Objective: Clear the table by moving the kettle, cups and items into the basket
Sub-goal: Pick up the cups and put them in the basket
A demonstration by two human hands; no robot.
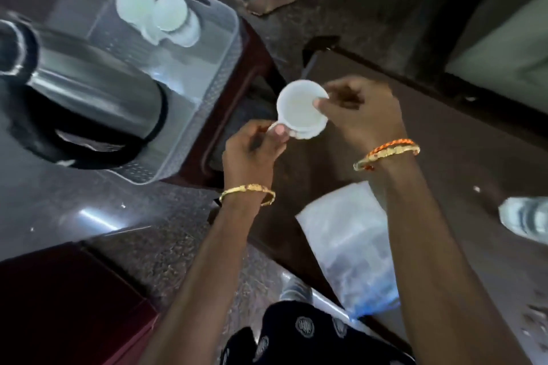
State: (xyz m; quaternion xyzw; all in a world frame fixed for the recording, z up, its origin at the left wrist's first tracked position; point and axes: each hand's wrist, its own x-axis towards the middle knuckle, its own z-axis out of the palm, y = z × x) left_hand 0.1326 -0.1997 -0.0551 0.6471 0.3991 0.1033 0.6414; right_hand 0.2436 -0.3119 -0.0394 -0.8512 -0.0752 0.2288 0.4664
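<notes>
Kettle point(89, 89) first, at the far left: steel-bodied with a black lid and black handle, it is lying tilted inside the clear plastic basket point(219, 68), filling the near end. At the far end of the same basket two white cups point(157, 13) are sitting side by side, touching each other, close to the cut-out handle in the basket wall. The basket itself is resting on a dark red stool point(252, 62), whose edge is showing along its right side.

Just right of the basket, another white cup point(301, 109) is being held in the air over the gap between stool and table, mouth up; whether anything is inside it is hard to tell through the blur. The left hand point(252, 148) is pinching its handle with curled fingers and thumb, a gold bangle point(247, 191) sitting on that wrist. The right hand point(361, 109) is gripping the rim from the other side, thumb tip inside the mouth and fingers curled over the edge, an orange and gold wristband point(387, 152) circling its wrist.

Below the right forearm, a clear plastic bag point(347, 243) with dark contents is lying on the brown table point(444, 192). At the far right edge, a clear plastic bottle point(525, 222) is lying on the same table, partly cut off.
</notes>
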